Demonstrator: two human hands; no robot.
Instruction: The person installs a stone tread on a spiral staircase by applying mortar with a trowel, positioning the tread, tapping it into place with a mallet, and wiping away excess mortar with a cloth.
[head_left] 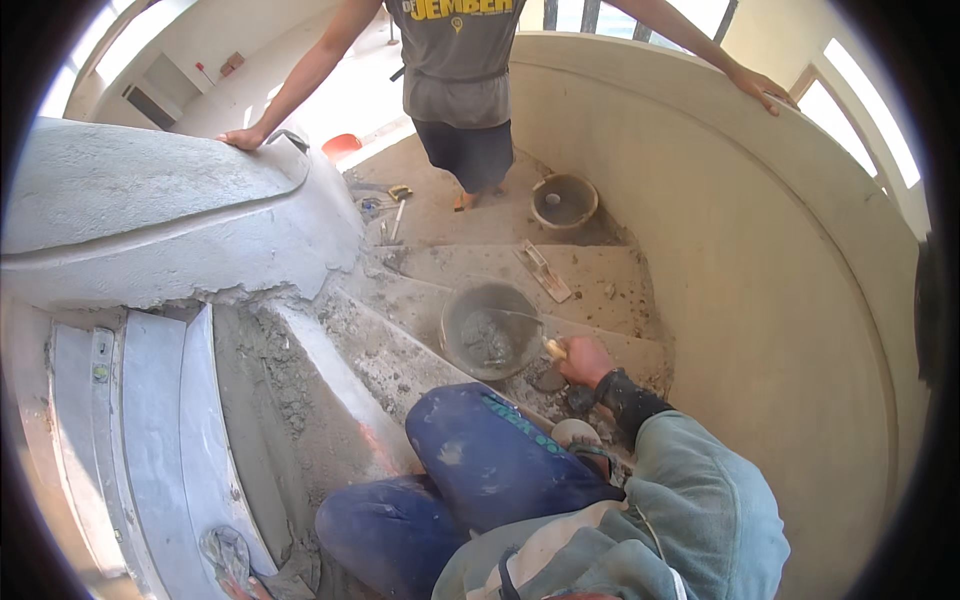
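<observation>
My right hand (587,361) is closed round the light handle of a trowel (553,348). The trowel's metal part reaches over the rim into a round bucket (450,345), where wet grey mortar (487,342) lies at the bottom. At the lower left edge, only a little of my left hand (246,589) shows, beside a crumpled greyish rag or plastic (226,552); its fingers are mostly hidden. Close to that hand, pale tiles (208,430) cover part of the curved steps, with a bed of grey mortar (262,420) alongside.
A person (455,90) stands ahead, hands on both curved stair walls (720,230). A second bucket (565,200), a float (543,270) and a yellow-handled saw-like tool (399,200) lie on the steps. A spirit level (101,370) rests by the tiles. Rubble litters the steps.
</observation>
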